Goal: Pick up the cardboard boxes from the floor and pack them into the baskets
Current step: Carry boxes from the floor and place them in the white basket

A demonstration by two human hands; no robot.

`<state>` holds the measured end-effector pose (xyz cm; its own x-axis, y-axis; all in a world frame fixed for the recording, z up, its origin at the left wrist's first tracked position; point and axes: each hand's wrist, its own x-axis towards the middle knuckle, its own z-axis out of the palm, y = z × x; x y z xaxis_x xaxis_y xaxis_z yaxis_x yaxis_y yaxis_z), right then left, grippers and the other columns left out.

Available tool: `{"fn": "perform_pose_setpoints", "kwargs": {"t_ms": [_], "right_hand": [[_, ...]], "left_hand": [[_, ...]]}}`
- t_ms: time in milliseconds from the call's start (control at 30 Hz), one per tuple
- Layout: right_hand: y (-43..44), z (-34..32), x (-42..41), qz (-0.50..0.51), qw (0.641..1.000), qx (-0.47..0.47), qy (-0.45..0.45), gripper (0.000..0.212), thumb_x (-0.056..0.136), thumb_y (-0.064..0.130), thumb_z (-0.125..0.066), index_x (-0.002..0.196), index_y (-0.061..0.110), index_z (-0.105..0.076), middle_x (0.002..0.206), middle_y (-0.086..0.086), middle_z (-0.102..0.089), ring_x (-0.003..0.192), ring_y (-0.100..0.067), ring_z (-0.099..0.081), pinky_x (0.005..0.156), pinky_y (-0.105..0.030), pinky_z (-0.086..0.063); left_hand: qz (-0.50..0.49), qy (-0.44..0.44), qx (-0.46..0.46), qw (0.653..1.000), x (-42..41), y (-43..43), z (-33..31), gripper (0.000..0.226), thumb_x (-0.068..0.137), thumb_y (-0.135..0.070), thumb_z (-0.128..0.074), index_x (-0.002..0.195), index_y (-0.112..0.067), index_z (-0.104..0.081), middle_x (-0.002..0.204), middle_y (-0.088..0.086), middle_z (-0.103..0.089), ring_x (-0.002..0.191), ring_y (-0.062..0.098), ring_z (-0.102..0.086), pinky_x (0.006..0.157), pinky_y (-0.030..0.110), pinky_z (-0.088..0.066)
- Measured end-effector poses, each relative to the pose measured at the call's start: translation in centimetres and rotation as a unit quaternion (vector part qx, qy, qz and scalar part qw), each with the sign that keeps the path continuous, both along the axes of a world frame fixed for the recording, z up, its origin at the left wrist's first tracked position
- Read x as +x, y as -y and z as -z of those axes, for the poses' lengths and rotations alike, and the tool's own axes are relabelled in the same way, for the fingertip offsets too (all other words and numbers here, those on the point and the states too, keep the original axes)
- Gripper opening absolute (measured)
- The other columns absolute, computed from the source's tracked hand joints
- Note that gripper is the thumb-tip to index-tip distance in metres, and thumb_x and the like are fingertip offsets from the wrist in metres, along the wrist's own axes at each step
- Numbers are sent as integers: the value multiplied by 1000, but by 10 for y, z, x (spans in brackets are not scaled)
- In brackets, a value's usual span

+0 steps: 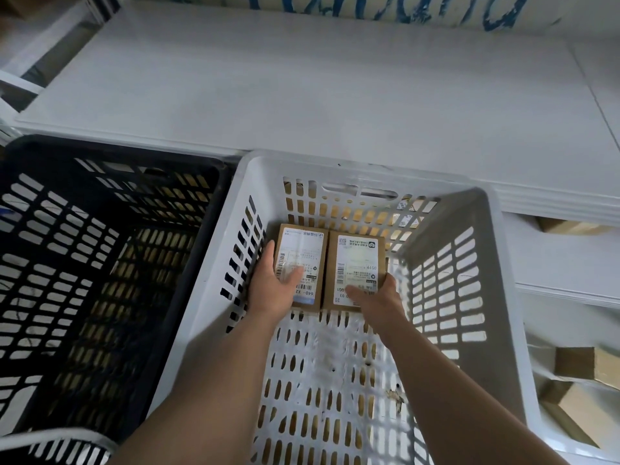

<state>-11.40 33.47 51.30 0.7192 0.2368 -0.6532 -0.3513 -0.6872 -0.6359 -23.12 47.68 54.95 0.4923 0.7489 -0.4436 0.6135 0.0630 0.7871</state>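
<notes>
Left hand (271, 290): I am watching its fingers gripping the left box (302, 250).
Right hand (380, 297): fingers gripping the right box (359, 260).
Boxes: side by side inside the white basket (335, 164).

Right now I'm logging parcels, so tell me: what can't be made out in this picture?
Head view:
- Print on the left box and right box: too small, blurred, partly under the left hand and right hand.
- Whether the boxes touch the white basket floor: hidden beneath them.
- Cardboard at right: cut by the frame edge.
</notes>
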Motion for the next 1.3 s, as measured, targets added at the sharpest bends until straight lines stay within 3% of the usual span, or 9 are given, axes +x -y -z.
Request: {"fn": "perform_pose_setpoints", "kwargs": {"t_ms": [200, 467, 600, 733, 833, 1000, 1133, 1200, 1300], "right_hand": [[-4, -3, -1, -6, 1000, -9, -3, 58, 76, 38, -72, 122, 24, -40, 118, -8, -57, 101, -26, -61, 85, -47, -57], [-3, -39, -7, -19, 998, -61, -4, 72, 84, 41, -66, 140, 17, -28, 128, -12, -50, 105, -31, -60, 85, -48, -56], [3, -86, -11, -53, 998, -15, 21, 62, 95, 37, -57, 143, 9, -29, 127, -9, -54, 109, -25, -57, 93, -39, -50], [14, -153, -14, -69, 993, 31, 92, 60, 99, 40, -47, 148, 7, -33, 127, -14, -61, 88, -19, -60, 76, -27, -52], [34, -198, -10, -51, 984, 82, 148, 38, 99, 38, -47, 130, 17, -51, 108, -5, -62, 72, -16, -59, 60, -21, -47], [100, -261, 2, 12, 970, 123, 208, 12, 96, 28, -48, 88, 19, -52, 74, 5, -50, 58, -8, -46, 44, -10, -33], [182, -296, 13, 75, 959, 141, 233, 26, 96, 29, -50, 72, 31, -39, 69, 11, -40, 60, -7, -39, 51, -16, -31], [235, -307, 14, 112, 954, 148, 235, 13, 95, 28, -52, 96, 20, -63, 85, 1, -60, 72, -11, -50, 62, -22, -36], [323, -314, 12, 149, 949, 140, 239, 37, 97, 26, -52, 131, 11, -57, 109, -7, -64, 77, -9, -52, 67, -24, -39]], "left_hand": [[33, 0, 37, 999, 6, -1, -2, 62, 94, -20, -58, 147, -32, -29, 140, -5, -52, 123, 18, -55, 93, 40, -54], [31, -47, 64, 996, 5, 5, -30, 65, 98, -26, -51, 153, -27, -15, 151, 3, -37, 134, 25, -42, 107, 43, -41], [6, -43, 91, 995, 8, 14, -72, 53, 99, -25, -49, 148, -19, -31, 146, 3, -43, 130, 25, -47, 102, 39, -42], [-58, 22, 128, 990, 14, 26, -121, 28, 98, -17, -50, 125, -13, -54, 126, 3, -60, 105, 18, -58, 84, 28, -48], [-106, 88, 132, 982, 24, 43, -168, 17, 96, -14, -51, 110, -15, -60, 110, 1, -65, 94, 17, -61, 81, 31, -51], [-101, 174, 94, 975, 45, 100, -231, 17, 92, -13, -51, 103, -23, -59, 104, 8, -69, 93, 26, -67, 84, 44, -56], [-69, 239, 60, 967, 60, 177, -267, 20, 91, -11, -50, 102, -24, -60, 94, 3, -68, 76, 21, -65, 71, 33, -55], [-47, 253, 39, 965, 66, 226, -279, 22, 90, -8, -48, 104, -19, -60, 84, 1, -66, 64, 17, -60, 63, 30, -50], [-21, 277, -7, 961, 78, 307, -283, 21, 88, -4, -47, 101, -14, -60, 81, 7, -62, 55, 17, -53, 57, 28, -45]]}}
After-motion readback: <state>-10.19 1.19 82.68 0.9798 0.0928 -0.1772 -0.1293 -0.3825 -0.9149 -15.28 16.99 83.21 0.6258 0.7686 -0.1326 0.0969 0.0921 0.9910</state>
